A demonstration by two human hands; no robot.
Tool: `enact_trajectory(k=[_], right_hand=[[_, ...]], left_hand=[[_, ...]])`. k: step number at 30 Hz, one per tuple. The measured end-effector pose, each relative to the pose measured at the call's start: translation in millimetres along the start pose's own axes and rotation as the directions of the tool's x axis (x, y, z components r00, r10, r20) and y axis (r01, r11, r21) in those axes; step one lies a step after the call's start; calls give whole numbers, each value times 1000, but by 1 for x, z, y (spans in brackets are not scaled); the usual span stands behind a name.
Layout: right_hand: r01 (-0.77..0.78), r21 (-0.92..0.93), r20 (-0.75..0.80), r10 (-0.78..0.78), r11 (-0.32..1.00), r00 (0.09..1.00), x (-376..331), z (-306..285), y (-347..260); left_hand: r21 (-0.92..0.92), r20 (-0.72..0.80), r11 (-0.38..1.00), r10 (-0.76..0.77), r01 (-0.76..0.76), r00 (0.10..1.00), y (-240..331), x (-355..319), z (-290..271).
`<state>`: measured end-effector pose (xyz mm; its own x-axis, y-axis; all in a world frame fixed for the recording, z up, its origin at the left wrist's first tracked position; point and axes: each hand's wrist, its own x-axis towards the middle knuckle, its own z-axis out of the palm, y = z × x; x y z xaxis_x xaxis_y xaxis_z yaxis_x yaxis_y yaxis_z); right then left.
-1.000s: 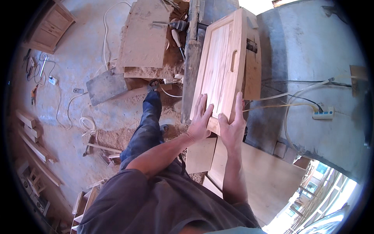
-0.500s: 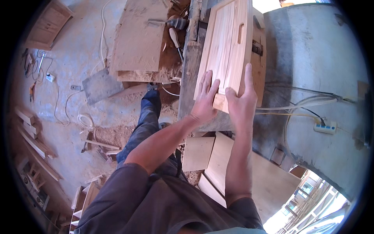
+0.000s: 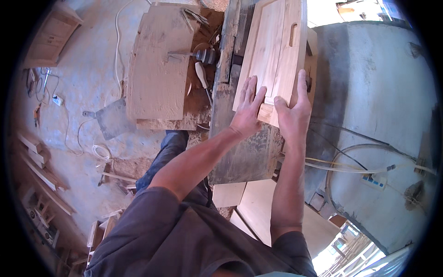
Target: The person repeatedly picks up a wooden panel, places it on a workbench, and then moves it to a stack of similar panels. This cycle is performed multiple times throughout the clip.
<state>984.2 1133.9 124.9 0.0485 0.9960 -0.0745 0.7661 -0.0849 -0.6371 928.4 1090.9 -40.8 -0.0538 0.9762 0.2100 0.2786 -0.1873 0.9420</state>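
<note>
My left hand (image 3: 249, 113), fingers slightly spread, and my right hand (image 3: 295, 115), thumb and forefinger wide, touch the near end of the wooden panel (image 3: 272, 55). Beneath it is a bench (image 3: 240, 159); left of the panel, a recess (image 3: 198, 105) holds a screwdriver (image 3: 201, 74).

We observe overexposed daylight at the upper and lower right, a bluish sheen on the floor (image 3: 94, 46), fisheye-bent edges and black vignetting.

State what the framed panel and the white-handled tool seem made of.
Framed panel: wood, seemingly unfinished, with pale, streaked grain showing. White-handled tool: handle probably smooth plastic, being evenly white; thin grey shaft perhaps metal.
</note>
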Motion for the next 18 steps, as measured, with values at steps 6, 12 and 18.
enact_trajectory(k=[6, 12, 18], right_hand=[[-45, -28, -1, 45, 999, 999, 64, 7, -21], [75, -82, -62, -80, 994, 995, 126, 17, -13], [159, -117, -26, -163, 980, 986, 188, 22, -17]], left_hand=[[6, 25, 1000, -19, 19, 1000, -11, 65, -8], [-31, -5, 999, -15, 15, 1000, -26, 122, -8], [-35, -62, 999, -5, 3, 998, -46, 175, -3]])
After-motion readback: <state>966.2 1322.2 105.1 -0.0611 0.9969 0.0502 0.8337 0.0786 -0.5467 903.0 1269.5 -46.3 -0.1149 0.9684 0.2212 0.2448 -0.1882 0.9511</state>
